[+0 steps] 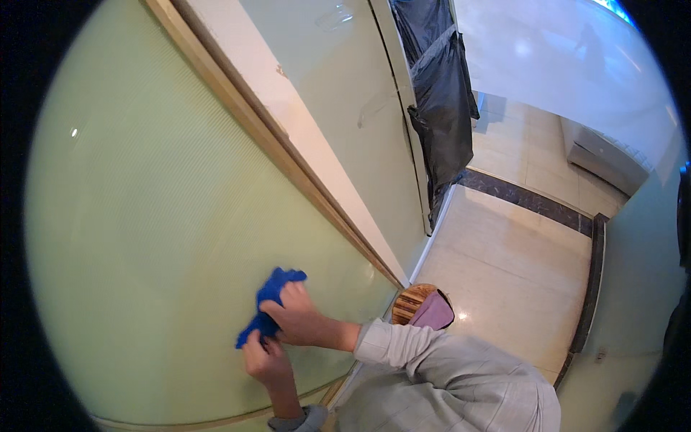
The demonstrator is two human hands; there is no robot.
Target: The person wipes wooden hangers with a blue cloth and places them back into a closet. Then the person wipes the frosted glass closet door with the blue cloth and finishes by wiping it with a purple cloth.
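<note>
A blue cloth lies bunched against a pale green, finely ribbed panel on my left. My right hand grips the cloth's middle and presses it to the panel, its fingers partly hidden by the folds. Just below, my left hand has its fingers closed on the cloth's lower end. Both my forearms wear light grey sleeves, the right one pushed back from the wrist.
A wooden frame strip edges the panel. Beyond it, black plastic sheeting hangs along a doorway. A round striped wooden stool with a mauve cloth on it stands on the tiled floor. A grey box-like object sits farther off.
</note>
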